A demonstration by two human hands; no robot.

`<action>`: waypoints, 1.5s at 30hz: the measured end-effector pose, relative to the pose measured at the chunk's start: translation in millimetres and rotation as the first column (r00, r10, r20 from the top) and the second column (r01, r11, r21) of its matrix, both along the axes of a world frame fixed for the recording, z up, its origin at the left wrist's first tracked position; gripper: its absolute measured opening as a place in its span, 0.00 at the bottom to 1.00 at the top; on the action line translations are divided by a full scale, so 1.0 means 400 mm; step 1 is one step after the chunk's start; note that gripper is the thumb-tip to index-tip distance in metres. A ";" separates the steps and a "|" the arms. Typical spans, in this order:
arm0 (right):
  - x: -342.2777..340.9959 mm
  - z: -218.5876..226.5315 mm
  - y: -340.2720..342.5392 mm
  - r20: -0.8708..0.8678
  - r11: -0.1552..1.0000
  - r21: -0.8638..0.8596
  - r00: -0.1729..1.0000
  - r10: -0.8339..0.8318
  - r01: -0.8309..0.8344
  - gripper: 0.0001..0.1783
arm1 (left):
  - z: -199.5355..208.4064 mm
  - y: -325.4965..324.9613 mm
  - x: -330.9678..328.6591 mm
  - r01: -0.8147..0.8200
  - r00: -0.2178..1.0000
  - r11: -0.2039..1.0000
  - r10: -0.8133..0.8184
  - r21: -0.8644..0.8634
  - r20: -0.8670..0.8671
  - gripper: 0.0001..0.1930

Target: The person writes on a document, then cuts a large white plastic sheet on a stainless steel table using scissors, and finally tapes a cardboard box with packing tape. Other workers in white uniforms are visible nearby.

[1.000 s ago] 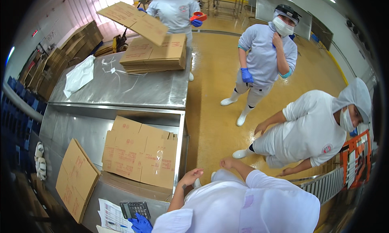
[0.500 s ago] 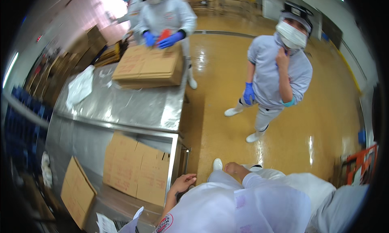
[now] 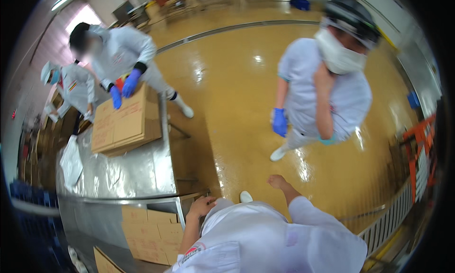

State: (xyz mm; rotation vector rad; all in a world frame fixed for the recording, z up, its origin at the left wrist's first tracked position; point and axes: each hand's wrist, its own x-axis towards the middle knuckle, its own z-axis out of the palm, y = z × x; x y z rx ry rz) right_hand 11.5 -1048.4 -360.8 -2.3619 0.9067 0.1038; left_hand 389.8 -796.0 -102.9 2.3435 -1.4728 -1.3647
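My left hand (image 3: 203, 206) is bare and open, its fingers loosely bent with nothing in them, at my side by the corner of the near metal table. Flat cardboard pieces (image 3: 150, 231) lie on that table, just left of my left forearm. Out in front of me, over the yellow floor, I hold my right hand (image 3: 277, 181) with the fingers curled in; nothing shows in it. A large cardboard box (image 3: 124, 120) sits on the farther metal table (image 3: 142, 171), under the blue-gloved hands (image 3: 124, 89) of a co-worker, with something red by them.
Ahead on the right stands another masked co-worker (image 3: 327, 92), one hand at the chin. A white plastic bag (image 3: 71, 164) lies on the far table. Orange frames (image 3: 419, 145) and a grey rack (image 3: 391, 218) stand at right, blue crates (image 3: 35, 194) at left.
My view has swung left and forward, and the co-worker on the right appears nearer. My right hand has moved out from my body. The near table's cardboard now sits lower in view.
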 end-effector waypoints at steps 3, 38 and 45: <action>0.024 0.093 0.031 -0.112 0.881 0.410 0.971 -0.210 0.238 0.11 | -0.008 -0.070 0.063 0.039 0.998 0.997 -0.042 0.073 0.046 0.25; 0.887 0.075 -1.849 -0.424 0.727 0.657 0.895 0.136 0.200 0.12 | -0.657 -1.021 0.823 -0.307 0.606 0.951 0.179 0.021 0.775 0.21; 1.065 0.017 -2.528 -0.531 0.803 0.569 0.825 0.191 0.180 0.12 | -0.378 -1.500 0.907 -0.870 0.133 0.145 0.989 0.472 -0.058 0.20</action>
